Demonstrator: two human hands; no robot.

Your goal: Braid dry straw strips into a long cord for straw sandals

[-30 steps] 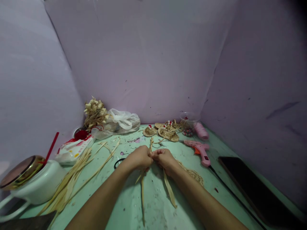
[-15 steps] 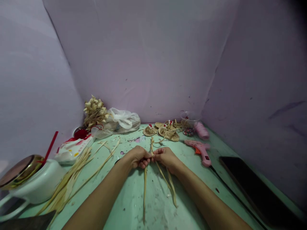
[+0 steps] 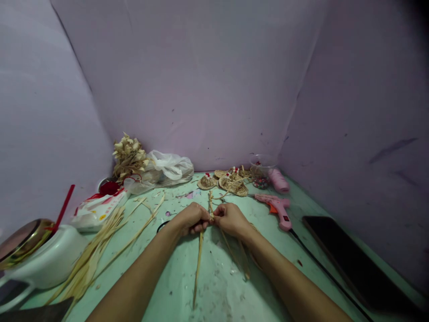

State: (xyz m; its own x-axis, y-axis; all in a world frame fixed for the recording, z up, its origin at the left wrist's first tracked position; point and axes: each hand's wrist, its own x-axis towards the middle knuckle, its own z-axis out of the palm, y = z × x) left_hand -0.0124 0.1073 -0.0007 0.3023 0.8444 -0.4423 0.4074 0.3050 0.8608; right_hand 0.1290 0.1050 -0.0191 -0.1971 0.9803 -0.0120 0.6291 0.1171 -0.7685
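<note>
Fingers (image 3: 202, 220) of the left hand (image 3: 190, 219) meet those of the right hand (image 3: 232, 219) knuckle to knuckle, both sets clenched on one thing: the straw braid (image 3: 210, 202), pinched right where the two hands touch. Neither hand is nearer, as they share the grip point.

The braid's long axis runs straight away from the person. Its plaited end pokes out past the fingertips toward the back wall, pointing at the woven straw pieces (image 3: 229, 184), and stops short of them.

On the near side, the loose straw strands (image 3: 197, 268) trail back toward the person along that same line. One long strand lies flat below the left hand. A couple more fan out under the right wrist, too blurred to count.

For room, the green surface (image 3: 214, 295) between the two forearms carries only those strands and some scraps. On the left, a black loop (image 3: 162, 226) sits just beside the left wrist, and further out lies a bundle of straw strips (image 3: 97, 250). Beyond that is the white mug (image 3: 50, 264), near the left edge. On the right, the pink glue gun (image 3: 277, 208) lies near the right hand but apart from it, its cord running back along the forearm. A dark phone (image 3: 338, 250) lies well apart by the right wall.
</note>
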